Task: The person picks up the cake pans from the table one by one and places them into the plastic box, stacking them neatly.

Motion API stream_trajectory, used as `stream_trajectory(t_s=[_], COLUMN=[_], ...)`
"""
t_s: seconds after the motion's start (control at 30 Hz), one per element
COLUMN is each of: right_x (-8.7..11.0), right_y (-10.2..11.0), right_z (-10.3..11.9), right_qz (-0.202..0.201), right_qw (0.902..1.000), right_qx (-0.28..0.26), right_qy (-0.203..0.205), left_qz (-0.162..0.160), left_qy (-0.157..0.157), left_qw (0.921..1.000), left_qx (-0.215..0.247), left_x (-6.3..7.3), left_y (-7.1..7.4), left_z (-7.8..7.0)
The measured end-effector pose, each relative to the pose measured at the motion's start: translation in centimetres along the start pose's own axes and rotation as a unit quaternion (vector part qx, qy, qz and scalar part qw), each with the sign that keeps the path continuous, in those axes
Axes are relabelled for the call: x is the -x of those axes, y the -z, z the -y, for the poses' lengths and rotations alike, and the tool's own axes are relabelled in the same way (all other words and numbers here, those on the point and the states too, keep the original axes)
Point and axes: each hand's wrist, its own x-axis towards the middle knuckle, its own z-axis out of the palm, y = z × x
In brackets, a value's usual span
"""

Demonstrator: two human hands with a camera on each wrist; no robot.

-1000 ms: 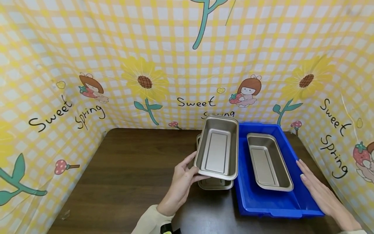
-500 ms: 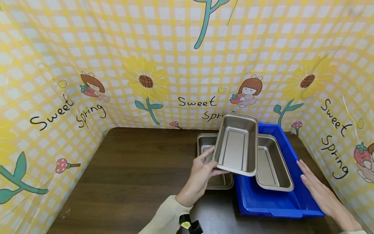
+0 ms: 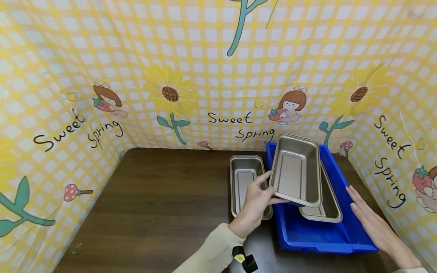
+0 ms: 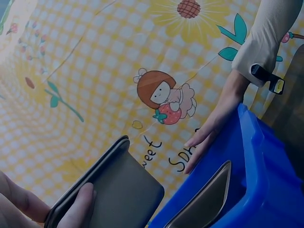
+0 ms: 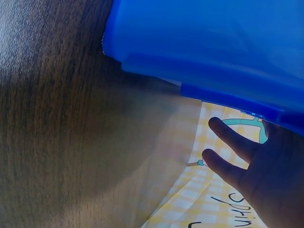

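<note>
My left hand [image 3: 254, 204] grips a metal loaf pan [image 3: 294, 174] by its near left corner, thumb on the rim. The pan is tilted and hangs over the blue plastic bin [image 3: 290, 231]. Below it a second loaf pan [image 3: 330, 203] lies inside the bin, partly covered in the head view. A third loaf pan [image 3: 241, 187] sits on the table left of the bin, partly behind my left hand. In the left wrist view the thumb presses the side of the held pan [image 4: 126, 190]. My right hand [image 3: 375, 225] has straight fingers along the bin's right wall.
A dark wooden table [image 3: 153, 204] bears everything. Yellow checked cloth [image 3: 218, 87] printed with sunflowers closes it in at the back and both sides. A small clear scrap [image 3: 76, 249] lies at the table's left front.
My left hand has carried the loaf pan to the right, from above the table pan to over the bin. The table pan is now more exposed. My right hand has stayed in place.
</note>
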Motion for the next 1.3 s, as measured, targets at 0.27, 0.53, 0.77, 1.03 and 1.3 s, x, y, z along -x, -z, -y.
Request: stream_trajectory(t_s=[0.27,0.53,0.77,1.03,1.3], right_x=[0.0,0.0,0.0,0.0,0.0], right_y=[-0.1,0.0,-0.2,-0.2,-0.2], right_z=[0.0,-0.1,-0.1,-0.1,-0.2], right_qz=[-0.007,-0.014,-0.024,-0.023,-0.019], right_qw=[0.9998,0.9996,0.9989,0.9989,0.9992], right_qx=[0.017,0.017,0.022,0.02,0.021], right_qy=[0.01,0.018,0.035,0.035,0.029], left_qz=[0.007,-0.021,-0.036,-0.061,-0.074], left_qy=[-0.012,-0.021,-0.023,-0.016,-0.026], left_qw=[0.9998,0.9996,0.9991,0.998,0.9965], left_qx=[0.013,0.002,-0.004,0.002,0.03], left_x=[-0.1,0.1,0.1,0.1,0.1], left_y=[-1.8,-3.5,-4.4,-5.1,-5.9], left_z=[1.6,2.9,3.6,4.1,5.3])
